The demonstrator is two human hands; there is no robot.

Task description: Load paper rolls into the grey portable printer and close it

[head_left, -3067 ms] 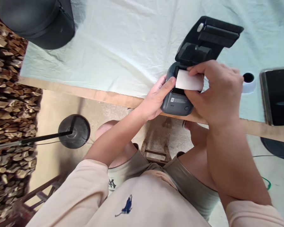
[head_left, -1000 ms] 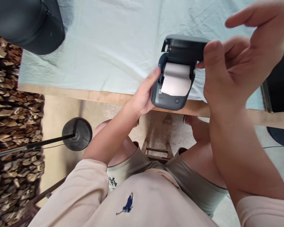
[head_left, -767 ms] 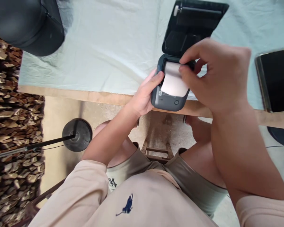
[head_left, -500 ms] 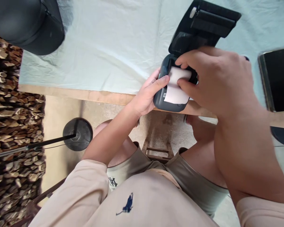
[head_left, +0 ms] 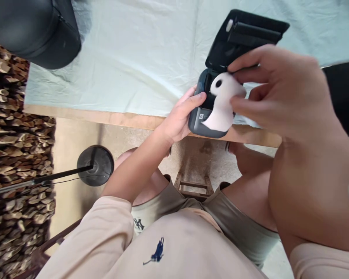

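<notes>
A small dark portable receipt printer point(head_left: 195, 123) is in my left hand point(head_left: 182, 116), near the table's front edge. My left thumb presses on its left rim and the fingers wrap underneath. The printer's black lid point(head_left: 221, 50) stands swung up and back. Between the thumb and fingers of my right hand point(head_left: 291, 89) is a white paper roll point(head_left: 225, 91), tilted so that its dark core hole shows. Its loose paper tail curls down over the printer's front. Part of the empty paper bay shows left of the roll.
A pale cloth point(head_left: 139, 58) covers the wooden-edged table. At the back left stands a black rounded case point(head_left: 37, 35); a black flat object point(head_left: 344, 97) lies at the right. Below are a round black stand base point(head_left: 95, 164) and stacked firewood point(head_left: 20, 162).
My right hand has drawn the paper roll up and to the right, partly out of the printer's bay, and tilted it. The left hand stays in place on the printer.
</notes>
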